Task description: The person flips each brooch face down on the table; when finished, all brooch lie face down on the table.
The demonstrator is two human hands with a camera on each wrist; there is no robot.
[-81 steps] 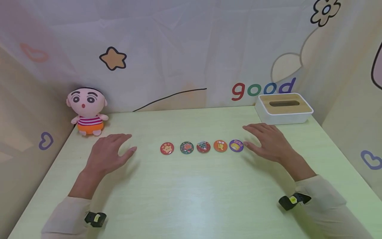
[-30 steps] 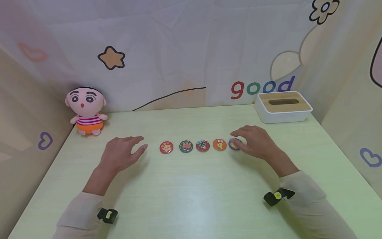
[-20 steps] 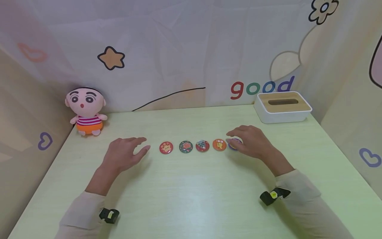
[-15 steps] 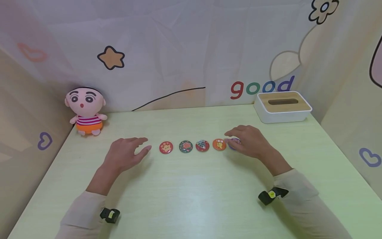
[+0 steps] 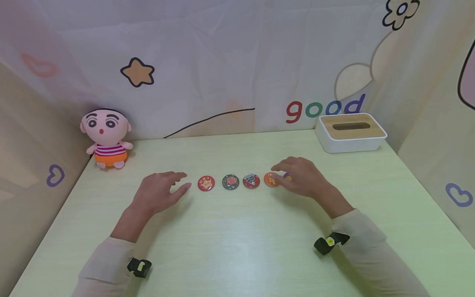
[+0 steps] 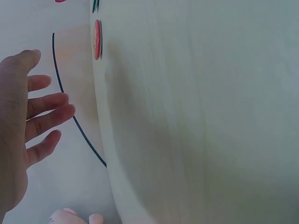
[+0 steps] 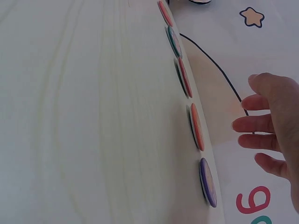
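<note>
Several round button badges lie in a row across the table. From the left come a red badge, a green badge, a dark red badge, an orange badge and a purple badge. My right hand hovers over the right end, thumb and fingers spread apart, covering most of the purple badge in the head view. The right wrist view shows the hand raised above the badges with nothing in it. My left hand hangs empty just left of the red badge, its fingers relaxed and apart.
A plush doll in a striped top stands at the back left of the pale table. At the back right sits a white tissue box with a wooden lid. Printed cloth walls enclose the back and sides.
Both hands have moved inward: the left rightward toward the red badge, the right leftward over the purple badge to the orange one's edge. The badges stay in place.
</note>
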